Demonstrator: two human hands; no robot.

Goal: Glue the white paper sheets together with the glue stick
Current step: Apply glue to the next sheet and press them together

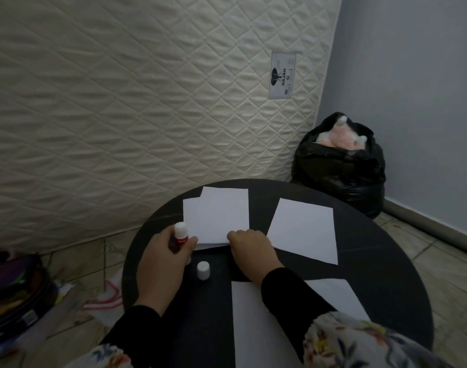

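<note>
My left hand [165, 257] grips an uncapped red-and-white glue stick [179, 235] at the left side of a round black table [386, 274]. Its white cap [203, 270] stands on the table between my hands. My right hand [249, 248] has its fingers curled on the near edge of a stack of white paper sheets [217, 216], where the top sheet lies askew over the lower one. A separate white sheet [304, 228] lies to the right. Another large white sheet [253, 328] lies near me under my right forearm.
A quilted mattress [134, 102] leans upright behind the table. A stuffed black rubbish bag [338, 166] sits on the tiled floor at the back right. An open pencil case [12, 296] and scraps lie on the floor at the left.
</note>
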